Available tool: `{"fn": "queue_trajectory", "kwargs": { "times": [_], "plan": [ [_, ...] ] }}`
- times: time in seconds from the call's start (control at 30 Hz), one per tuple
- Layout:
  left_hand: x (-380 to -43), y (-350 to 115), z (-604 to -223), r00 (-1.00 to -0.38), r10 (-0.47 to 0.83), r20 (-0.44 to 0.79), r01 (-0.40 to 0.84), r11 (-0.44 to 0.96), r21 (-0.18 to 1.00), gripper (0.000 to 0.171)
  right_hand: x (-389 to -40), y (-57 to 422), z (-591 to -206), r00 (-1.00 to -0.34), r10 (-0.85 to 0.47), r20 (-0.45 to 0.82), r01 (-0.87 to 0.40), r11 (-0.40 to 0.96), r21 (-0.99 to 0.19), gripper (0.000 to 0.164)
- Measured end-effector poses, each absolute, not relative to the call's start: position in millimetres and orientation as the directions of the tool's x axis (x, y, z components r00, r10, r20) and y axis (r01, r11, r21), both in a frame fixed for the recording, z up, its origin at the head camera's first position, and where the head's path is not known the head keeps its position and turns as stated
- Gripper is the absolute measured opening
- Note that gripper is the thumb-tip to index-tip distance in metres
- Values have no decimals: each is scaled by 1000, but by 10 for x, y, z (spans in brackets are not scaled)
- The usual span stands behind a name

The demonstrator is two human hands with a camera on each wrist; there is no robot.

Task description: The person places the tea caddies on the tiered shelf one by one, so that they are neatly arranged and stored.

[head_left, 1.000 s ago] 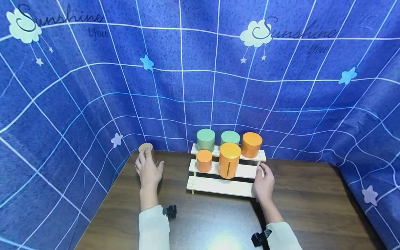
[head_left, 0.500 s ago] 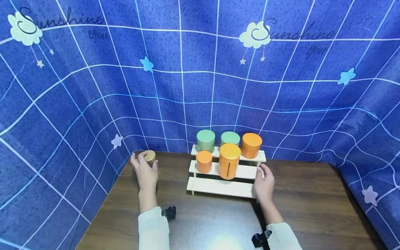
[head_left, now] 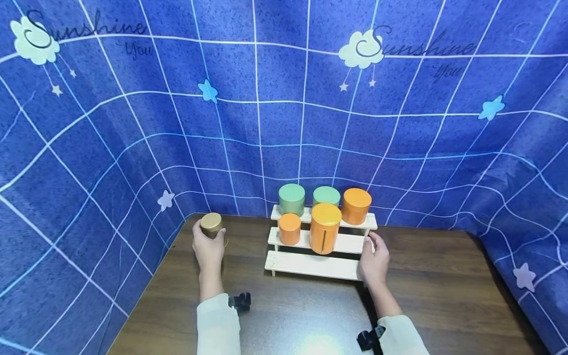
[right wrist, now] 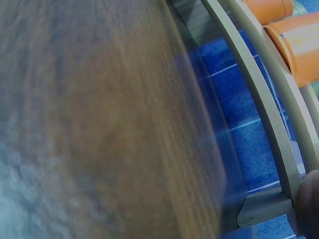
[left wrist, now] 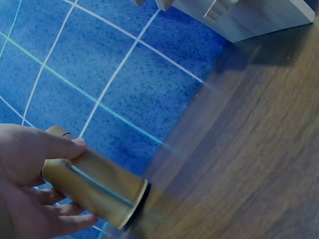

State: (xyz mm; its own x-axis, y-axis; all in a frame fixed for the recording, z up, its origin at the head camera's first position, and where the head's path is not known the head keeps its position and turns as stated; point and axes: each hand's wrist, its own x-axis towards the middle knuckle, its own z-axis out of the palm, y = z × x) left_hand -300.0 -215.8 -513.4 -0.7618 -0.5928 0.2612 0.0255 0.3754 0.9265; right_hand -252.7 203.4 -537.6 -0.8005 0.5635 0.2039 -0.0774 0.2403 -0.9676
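At the table's far left, a gold canister (head_left: 211,222) with a round lid stands upright. My left hand (head_left: 208,252) holds it, with the thumb on one side and the fingers round the other. The left wrist view shows a dark line down the side of the gold canister (left wrist: 107,191). My right hand (head_left: 374,259) grips the right end of a three-step wooden display rack (head_left: 310,264); its fingers are mostly hidden behind the rack. On the middle step are a small orange canister (head_left: 290,230) and a taller orange canister (head_left: 326,229).
The top step bears two green canisters (head_left: 292,198) and another orange canister (head_left: 357,206). The rack stands on a brown wooden table (head_left: 275,310). A blue gridded cloth (head_left: 284,123) hangs behind and at both sides.
The left hand shifted a little left, its fingers spread off the gold canister's lid, then came down round its side. The right hand stayed on the rack.
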Motion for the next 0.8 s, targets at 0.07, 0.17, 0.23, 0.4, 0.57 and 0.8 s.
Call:
{"fn": "queue_trajectory", "kwargs": {
  "times": [0.07,0.17,0.23,0.4,0.57,0.8],
  "plan": [
    [-2995,-2152,-5122,-763,-589,267,42,367,929,73,-2522,2036,-5375,-802,562,206,-78,243,-967,36],
    [-2997,-2148,-5085,-768,-577,277,71,353,933,72,-2518,2037,-5372,-804,558,206,-74,249,-966,37],
    [-2998,-2141,-5051,-773,-569,280,81,349,934,71,-2518,2039,-5370,-806,555,207,-72,255,-964,37],
    [-2974,-2109,-4924,-787,-551,276,77,356,931,75,-2527,2042,-5373,-806,554,208,-79,249,-965,37],
    [-2893,-2072,-4733,-816,-510,272,88,355,931,77,-2525,2049,-5386,-800,561,211,-87,240,-967,37],
    [-2790,-2036,-4527,-848,-445,288,112,381,918,77,-2523,2036,-5386,-792,565,232,-105,247,-963,35]
  ]
}}
